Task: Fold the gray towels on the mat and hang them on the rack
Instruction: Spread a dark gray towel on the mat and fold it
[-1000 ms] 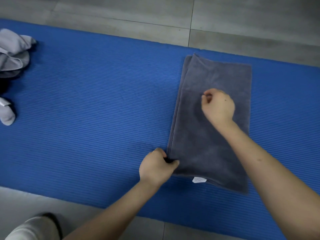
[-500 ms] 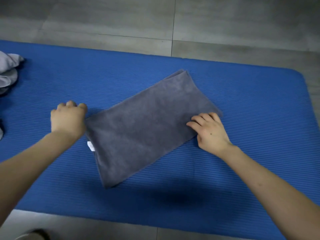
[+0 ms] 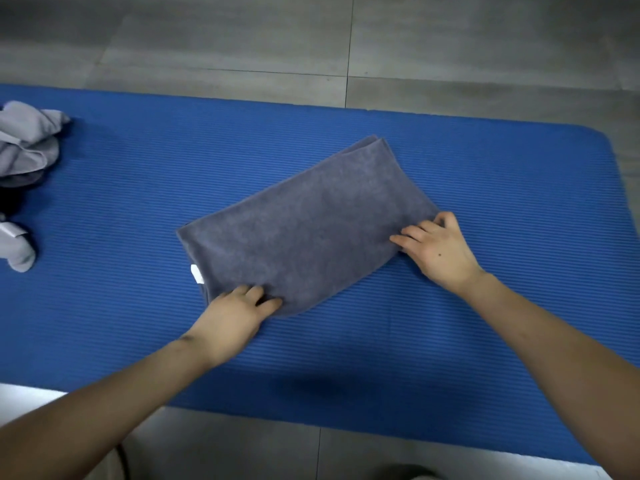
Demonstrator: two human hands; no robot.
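**Head view: folded towel pinned at two corners**

Head camera looks down on a blue mat (image 3: 485, 168) spread over a gray tiled floor (image 3: 242, 46). One folded gray towel (image 3: 304, 230) lies flat on the middle of the mat, set diagonally, with a white label (image 3: 196, 273) projecting from its left edge.

1. The left hand (image 3: 235, 315) covers the near corner of the towel. Its fingers (image 3: 258, 293) lie close together and slightly bent on top of the cloth. Whether they pinch the edge cannot be told.
2. The right hand (image 3: 438, 252) rests on the right-hand corner. Its fingers (image 3: 403, 240) are straight and spread apart, pressing on the top layer.
3. Crumpled towels (image 3: 27, 143) in a lighter gray lie on the mat at the far left, well apart from the folded one.
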